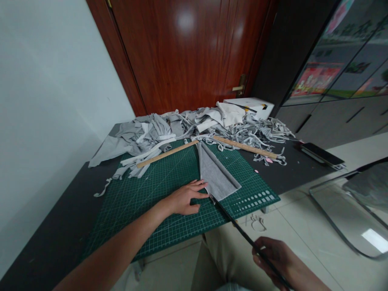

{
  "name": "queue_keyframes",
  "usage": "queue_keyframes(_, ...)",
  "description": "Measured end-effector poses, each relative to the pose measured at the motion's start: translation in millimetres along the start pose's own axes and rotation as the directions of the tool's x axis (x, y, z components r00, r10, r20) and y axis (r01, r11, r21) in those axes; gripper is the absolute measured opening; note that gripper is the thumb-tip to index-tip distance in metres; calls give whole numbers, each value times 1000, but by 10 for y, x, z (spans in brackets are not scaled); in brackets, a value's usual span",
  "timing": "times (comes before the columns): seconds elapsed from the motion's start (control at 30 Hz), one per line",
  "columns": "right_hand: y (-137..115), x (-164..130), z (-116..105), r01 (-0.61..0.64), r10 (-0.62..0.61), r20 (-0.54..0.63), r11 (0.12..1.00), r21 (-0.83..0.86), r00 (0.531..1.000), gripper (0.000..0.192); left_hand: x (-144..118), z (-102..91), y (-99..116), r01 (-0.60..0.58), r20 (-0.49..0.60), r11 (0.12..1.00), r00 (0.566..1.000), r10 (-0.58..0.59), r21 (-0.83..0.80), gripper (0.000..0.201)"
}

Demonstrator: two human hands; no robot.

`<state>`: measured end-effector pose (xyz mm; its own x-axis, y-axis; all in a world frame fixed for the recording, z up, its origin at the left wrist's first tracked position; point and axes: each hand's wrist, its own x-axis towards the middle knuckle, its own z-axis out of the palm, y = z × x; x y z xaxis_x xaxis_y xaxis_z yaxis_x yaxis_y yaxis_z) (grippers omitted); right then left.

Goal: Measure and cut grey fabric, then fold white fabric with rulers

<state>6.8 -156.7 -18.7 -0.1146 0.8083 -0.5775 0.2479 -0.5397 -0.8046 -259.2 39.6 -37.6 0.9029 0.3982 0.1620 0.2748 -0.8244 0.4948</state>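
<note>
Where cloth (214, 171) ends rightward, mat (169, 173) lies bare.

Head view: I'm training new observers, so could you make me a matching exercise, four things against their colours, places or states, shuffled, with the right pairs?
Things
1. Left hand
2. Right hand
3. White box
4. Cutting mat

Colour, place or state
A. Gripping a dark rod
B. Green, with a printed grid
C. Spread out at the edge of the grey cloth piece
D. Near the door, behind fabric scraps

Right pairs: 1-C, 2-A, 3-D, 4-B
</note>
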Motion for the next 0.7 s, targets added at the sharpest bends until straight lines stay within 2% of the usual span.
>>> queue_keyframes(0.2,162,128,-34,-26,26,24,999,-20,999,46,10,-3,-13,-7,-1,1000,1000,7,5,55)
queue_keyframes(0.33,139,109,-16,45,-45,1,998,-37,999,46,12,5,-34,-17,-2,1000,1000,17,4,53)
queue_keyframes(0.7,31,32,21,53,-53,9,998,-27,999,46,16,4,-35,-12,-5,1000,1000,12,12,55)
